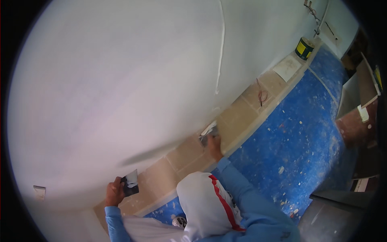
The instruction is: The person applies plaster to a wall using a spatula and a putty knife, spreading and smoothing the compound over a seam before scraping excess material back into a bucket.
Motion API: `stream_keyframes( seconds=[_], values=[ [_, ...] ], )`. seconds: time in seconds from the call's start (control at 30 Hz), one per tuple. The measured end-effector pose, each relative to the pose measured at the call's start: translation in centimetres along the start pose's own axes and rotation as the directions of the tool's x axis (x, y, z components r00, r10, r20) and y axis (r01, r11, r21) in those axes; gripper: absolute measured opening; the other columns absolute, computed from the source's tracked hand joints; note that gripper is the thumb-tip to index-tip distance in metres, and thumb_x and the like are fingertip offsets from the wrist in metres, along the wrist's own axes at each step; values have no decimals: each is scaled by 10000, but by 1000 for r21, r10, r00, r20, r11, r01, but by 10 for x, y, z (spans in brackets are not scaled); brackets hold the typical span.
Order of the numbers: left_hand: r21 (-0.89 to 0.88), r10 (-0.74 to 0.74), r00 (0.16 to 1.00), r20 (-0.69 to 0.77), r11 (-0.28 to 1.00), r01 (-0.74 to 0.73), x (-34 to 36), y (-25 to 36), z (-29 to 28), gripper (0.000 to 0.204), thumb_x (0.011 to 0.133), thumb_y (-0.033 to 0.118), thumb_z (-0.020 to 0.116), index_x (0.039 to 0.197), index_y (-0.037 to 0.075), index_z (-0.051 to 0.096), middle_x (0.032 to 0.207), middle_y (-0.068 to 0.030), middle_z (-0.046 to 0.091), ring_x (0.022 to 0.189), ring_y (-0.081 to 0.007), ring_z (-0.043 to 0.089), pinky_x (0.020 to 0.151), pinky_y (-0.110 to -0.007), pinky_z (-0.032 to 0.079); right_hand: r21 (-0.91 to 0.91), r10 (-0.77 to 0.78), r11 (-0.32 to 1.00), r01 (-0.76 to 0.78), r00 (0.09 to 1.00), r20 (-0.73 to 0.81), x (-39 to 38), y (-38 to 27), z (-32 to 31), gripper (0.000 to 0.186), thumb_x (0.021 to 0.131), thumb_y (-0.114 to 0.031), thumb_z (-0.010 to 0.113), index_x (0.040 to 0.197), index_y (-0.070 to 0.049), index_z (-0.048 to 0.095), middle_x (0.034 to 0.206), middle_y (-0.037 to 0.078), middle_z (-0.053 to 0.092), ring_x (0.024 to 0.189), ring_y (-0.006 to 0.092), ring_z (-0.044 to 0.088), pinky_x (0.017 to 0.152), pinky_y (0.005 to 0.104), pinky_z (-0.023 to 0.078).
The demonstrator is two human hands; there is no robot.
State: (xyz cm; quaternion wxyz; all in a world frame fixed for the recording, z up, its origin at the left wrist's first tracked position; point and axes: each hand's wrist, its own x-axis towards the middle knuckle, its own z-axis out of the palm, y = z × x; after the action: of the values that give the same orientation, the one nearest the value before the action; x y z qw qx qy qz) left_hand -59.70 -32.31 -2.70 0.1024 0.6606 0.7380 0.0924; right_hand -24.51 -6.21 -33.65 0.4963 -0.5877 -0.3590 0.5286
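Observation:
My left hand is closed on a wide putty knife, dark with a paler, whitish part at its top, held out over the tiled strip beside the wall. Farther right, my right hand grips a second putty knife low down, close to the foot of the white wall. White filler sits along that blade's upper edge. Whether the blade touches the wall I cannot tell. Above it, a raised white line of filler runs down the wall.
Beige tiles run along the wall beside a spattered blue floor covering. A thin reddish wire, a pale board and a green-yellow tub lie toward the far end. Leaning panels stand at right, a grey box-like object lower down.

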Motion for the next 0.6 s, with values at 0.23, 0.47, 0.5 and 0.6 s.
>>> stream_keyframes(
  seconds=[0.23,0.47,0.5,0.6],
  values=[
    [-2,-15,1000,9,1000,15,8,-1,4,115,835,-12,600,918,22,528,627,-240,577,626,-473,587,538,-520,438,667,408,636,-387,903,136,86,-36,-45,225,866,-51,637,1077,22,611,1016,118,655,875,285,664,737,434,558],
    [9,-40,999,-5,999,41,-6,-6,-1,122,830,-5,608,920,22,530,643,-244,586,632,-475,587,547,-526,441,686,189,708,-171,981,49,78,-68,-33,298,852,83,611,1148,55,589,1079,110,648,956,260,651,832,377,553],
    [3,-13,1000,-13,1000,13,-5,-8,1,125,829,-2,610,920,22,527,639,-243,583,628,-473,585,546,-527,439,690,162,710,-143,986,37,78,-73,-34,311,851,88,612,1158,50,587,1086,113,647,958,264,653,840,388,557],
    [5,53,998,-35,999,-53,0,-12,5,134,826,5,613,920,22,519,627,-239,576,615,-467,579,544,-528,434,695,80,717,-63,997,8,81,-91,-34,337,845,96,614,1175,39,583,1096,117,646,963,272,658,861,408,564]
  ],
)
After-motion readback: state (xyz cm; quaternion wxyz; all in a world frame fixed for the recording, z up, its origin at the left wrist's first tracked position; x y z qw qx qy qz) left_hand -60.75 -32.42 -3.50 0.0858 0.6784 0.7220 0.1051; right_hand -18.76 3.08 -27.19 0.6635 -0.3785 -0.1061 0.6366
